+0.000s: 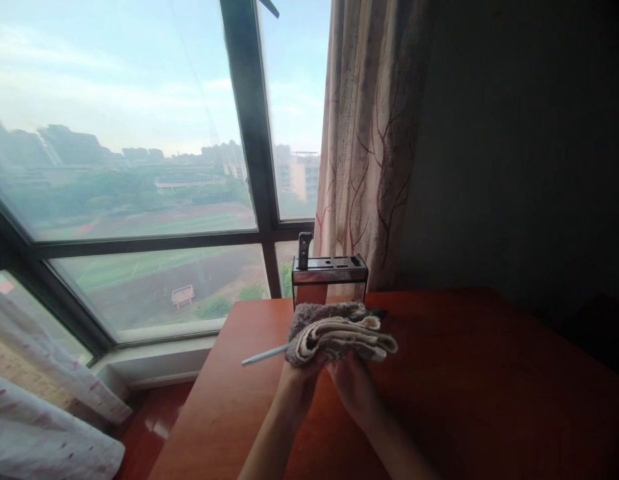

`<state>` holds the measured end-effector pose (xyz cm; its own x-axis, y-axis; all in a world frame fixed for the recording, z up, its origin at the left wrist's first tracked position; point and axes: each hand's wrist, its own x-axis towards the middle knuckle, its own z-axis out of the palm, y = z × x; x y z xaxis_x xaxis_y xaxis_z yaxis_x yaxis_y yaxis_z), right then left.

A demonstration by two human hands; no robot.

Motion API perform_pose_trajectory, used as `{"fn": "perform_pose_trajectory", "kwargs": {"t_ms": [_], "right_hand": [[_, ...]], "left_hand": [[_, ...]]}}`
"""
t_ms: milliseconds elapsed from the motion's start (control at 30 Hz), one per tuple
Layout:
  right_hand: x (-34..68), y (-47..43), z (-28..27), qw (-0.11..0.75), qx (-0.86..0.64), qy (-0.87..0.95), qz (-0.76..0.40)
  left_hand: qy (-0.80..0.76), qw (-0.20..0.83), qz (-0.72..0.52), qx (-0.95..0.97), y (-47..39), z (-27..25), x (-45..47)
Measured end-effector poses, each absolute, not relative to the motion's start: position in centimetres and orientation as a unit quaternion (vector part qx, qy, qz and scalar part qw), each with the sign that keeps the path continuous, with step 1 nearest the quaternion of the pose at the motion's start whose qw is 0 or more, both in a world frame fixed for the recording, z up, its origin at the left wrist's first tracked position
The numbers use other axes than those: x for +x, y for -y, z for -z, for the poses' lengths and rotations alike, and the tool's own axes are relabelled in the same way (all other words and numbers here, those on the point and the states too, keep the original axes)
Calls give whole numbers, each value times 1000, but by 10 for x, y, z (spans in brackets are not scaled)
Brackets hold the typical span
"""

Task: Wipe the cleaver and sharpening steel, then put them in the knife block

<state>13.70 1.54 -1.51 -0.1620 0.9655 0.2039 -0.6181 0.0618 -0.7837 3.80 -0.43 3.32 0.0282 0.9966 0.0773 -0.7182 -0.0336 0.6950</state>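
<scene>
A folded, fluffy grey-brown towel (334,337) with pale inner layers is held up over the table in both hands. My left hand (302,373) supports it from below on the left, and my right hand (349,377) grips its underside on the right; most fingers are hidden by the cloth. Out of the towel's left side sticks a slim silver shaft (264,355), and a black handle-like end (378,313) shows at its right. Towel layers cover the middle, so I cannot tell whether this is a blade or a sharpening rod.
Just beyond the towel a metal-framed knife stand (334,270) with slots in its top holds one black-handled knife (304,251). It stands on the reddish-brown wooden table (209,407). Behind are a window (139,200) and a patterned curtain (374,147).
</scene>
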Motion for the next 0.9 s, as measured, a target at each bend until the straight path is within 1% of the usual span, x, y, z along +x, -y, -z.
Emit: {"fn": "perform_pose_trajectory", "kwargs": {"t_ms": [133,267,400,567,667,733,900], "right_hand": [[170,-29,7,638,-164,282,-697],[195,-38,1,665,-153,231,-694],[211,-46,-2,681,-160,227,-677],[213,-45,2,655,-180,241,-693],[209,-41,5,651,-178,236,-699],[210,-40,6,654,-176,232,-698],[223,-39,11,667,-194,230,-682]], "left_hand": [[-257,691,-600,310,8,-37,37],[-294,695,-563,337,3,-31,25],[-367,644,-527,415,-4,-28,14],[-420,568,-438,556,-6,-15,25],[-434,528,-423,596,-6,-7,32],[-443,538,-428,576,-8,-3,33],[-411,616,-435,511,-10,-3,29]]}}
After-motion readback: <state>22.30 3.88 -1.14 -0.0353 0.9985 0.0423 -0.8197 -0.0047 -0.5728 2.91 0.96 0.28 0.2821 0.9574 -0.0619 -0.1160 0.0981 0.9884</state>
